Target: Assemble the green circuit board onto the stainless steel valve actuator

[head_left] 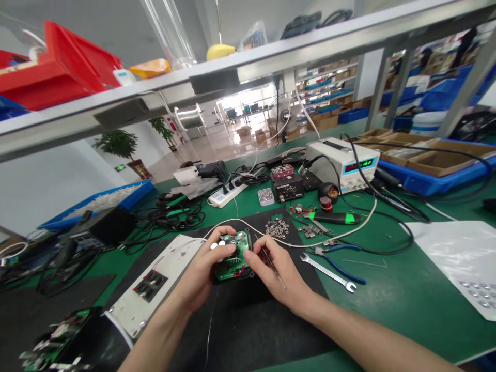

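Note:
My left hand (209,266) is closed round the left side of a green circuit board (238,263) in a black housing, its thumb lying over the components. White round parts and a red wire show on the board. At the board's right edge, the thumb and forefinger of my right hand (277,266) press close together. A thin metal tool (278,276), perhaps tweezers, is tucked in the fingers of that hand; its exact kind is unclear. Both hands are above a black mat (248,330). To their left lies a pale panel (170,263) with black connectors.
On the right lie a wrench (329,272), blue-handled pliers (344,268) and a green-black knife (335,218). Several small metal nuts (277,228) sit beyond my hands. A power supply (341,163) stands behind, with cables trailing over the bench. A shelf (248,62) spans overhead.

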`<state>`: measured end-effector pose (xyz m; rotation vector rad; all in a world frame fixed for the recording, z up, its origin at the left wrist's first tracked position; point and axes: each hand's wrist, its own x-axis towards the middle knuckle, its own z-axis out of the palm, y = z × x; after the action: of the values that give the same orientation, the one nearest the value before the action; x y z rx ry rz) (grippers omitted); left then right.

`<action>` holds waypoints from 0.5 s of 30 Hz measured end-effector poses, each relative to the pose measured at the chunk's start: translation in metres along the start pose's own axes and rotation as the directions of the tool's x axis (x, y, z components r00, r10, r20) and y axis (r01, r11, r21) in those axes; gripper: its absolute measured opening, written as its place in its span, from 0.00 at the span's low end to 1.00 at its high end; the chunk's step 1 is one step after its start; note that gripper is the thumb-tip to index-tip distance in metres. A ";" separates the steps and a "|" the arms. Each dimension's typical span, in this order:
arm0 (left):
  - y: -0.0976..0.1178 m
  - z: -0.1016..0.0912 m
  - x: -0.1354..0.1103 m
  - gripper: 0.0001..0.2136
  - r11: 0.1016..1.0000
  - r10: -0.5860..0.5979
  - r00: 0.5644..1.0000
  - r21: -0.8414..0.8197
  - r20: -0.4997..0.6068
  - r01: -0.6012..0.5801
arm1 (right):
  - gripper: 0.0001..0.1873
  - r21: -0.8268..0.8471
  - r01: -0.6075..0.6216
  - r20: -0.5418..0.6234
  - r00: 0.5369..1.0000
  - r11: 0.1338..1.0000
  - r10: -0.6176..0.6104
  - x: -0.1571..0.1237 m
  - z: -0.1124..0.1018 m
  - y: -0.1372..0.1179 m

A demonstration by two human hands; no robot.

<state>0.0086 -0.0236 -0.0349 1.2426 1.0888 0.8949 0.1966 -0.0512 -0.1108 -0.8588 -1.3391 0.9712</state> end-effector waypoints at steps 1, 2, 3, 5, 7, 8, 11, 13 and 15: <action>0.001 0.000 0.001 0.22 1.000 -0.012 1.000 -0.009 0.001 0.012 | 0.15 -0.004 -0.003 -0.002 1.000 1.000 0.003 0.000 0.000 0.000; 0.003 0.000 0.003 0.22 1.000 -0.024 1.000 -0.019 0.009 0.024 | 0.15 -0.012 -0.007 -0.006 1.000 1.000 0.007 0.001 0.000 0.001; 0.005 0.000 0.004 0.21 0.999 -0.034 0.999 -0.027 0.019 0.034 | 0.16 -0.022 -0.009 -0.010 1.000 1.000 0.009 0.001 0.001 0.001; 0.008 0.000 0.006 0.21 0.998 -0.046 0.998 -0.039 0.046 0.048 | 0.16 -0.042 -0.012 -0.014 1.000 0.999 0.011 0.001 0.001 0.003; 0.011 0.000 0.009 0.21 0.997 -0.053 0.996 -0.047 0.071 0.057 | 0.18 -0.054 -0.026 -0.010 1.000 0.998 0.026 -0.001 0.001 0.005; 0.012 0.000 0.011 0.21 0.997 -0.055 0.995 -0.051 0.081 0.059 | 0.18 -0.064 -0.036 -0.011 0.999 0.997 0.036 -0.001 0.000 0.005; 0.012 0.000 0.015 0.21 0.996 -0.053 0.995 -0.066 0.087 0.058 | 0.20 -0.129 -0.068 -0.048 0.997 0.989 0.062 0.002 -0.006 0.006; 0.011 0.001 0.017 0.21 0.995 -0.059 0.996 -0.082 0.073 0.065 | 0.21 -0.147 -0.093 -0.131 0.989 0.985 0.073 0.013 -0.016 0.007; 0.010 0.001 0.017 0.22 0.993 -0.063 0.996 -0.094 0.071 0.069 | 0.22 -0.128 -0.121 -0.216 0.972 0.984 0.092 0.030 -0.031 0.009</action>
<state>0.0147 -0.0059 -0.0275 1.1435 1.0154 0.8393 0.2261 -0.0185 -0.1098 -1.1195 -1.2000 0.8494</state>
